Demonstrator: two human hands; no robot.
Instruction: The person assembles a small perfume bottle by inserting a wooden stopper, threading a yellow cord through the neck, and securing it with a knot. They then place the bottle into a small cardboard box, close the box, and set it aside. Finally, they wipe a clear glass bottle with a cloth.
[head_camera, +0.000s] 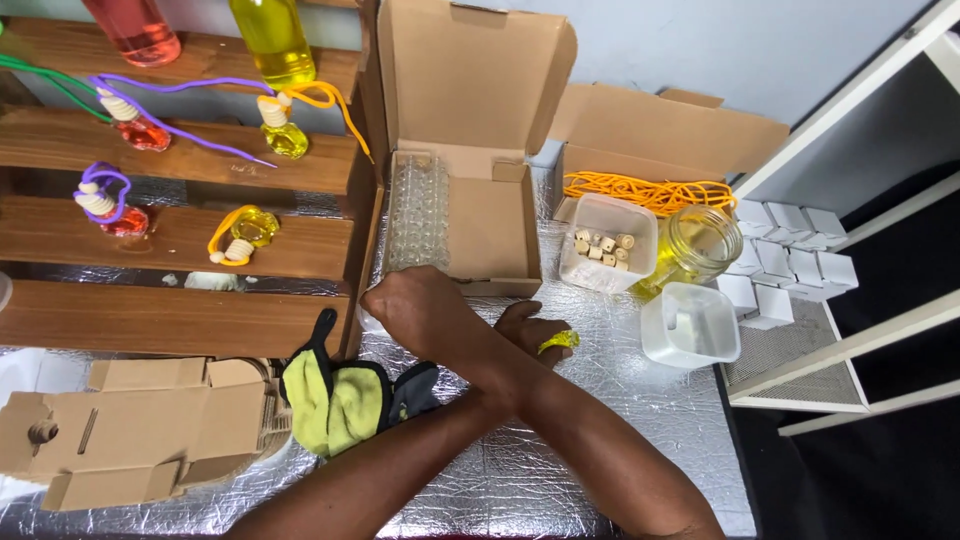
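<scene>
The two forearms cross over the silver foil table (560, 440). The right hand (415, 305) reaches to the left, fingers curled shut at the near left corner of the open cardboard box (480, 215); what it grips, if anything, I cannot tell. The left hand (535, 335) lies to the right, fingers closed on a small yellow glass bottle (558, 342), just near of the box. A tray of clear empty bottles (418, 210) fills the box's left side. Right of it stand a tub of wooden caps (605, 243) and a jar of yellow liquid (695, 245). A yellow-green cloth (335, 400) lies near left.
</scene>
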